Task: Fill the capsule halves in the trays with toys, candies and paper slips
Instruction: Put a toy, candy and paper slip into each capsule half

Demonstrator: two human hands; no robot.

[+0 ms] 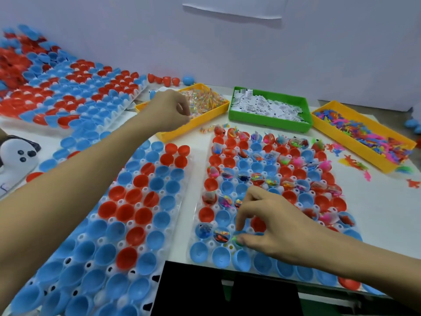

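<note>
Right hand point(271, 226) pinches a small green toy point(237, 240) over the near rows of the clear bumpy tray point(200, 190) — glossy red and blue capsule halves point(206, 214), round little cups. Left hand point(169, 110) is curled at the yellow candy bin point(205, 119) near the worktop's far edge — can't tell what it grips.

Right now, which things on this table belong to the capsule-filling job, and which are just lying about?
In the job:
- right tray, partly filled capsule halves
- left tray, halves still unfilled
- candy bin
- green slip bin
- toy bin
- left hand at the candy bin
- right hand pinching a small green piece

Lying about:
- white toy figure
- loose blue capsule by the wall
- paper sheet on the wall
</note>
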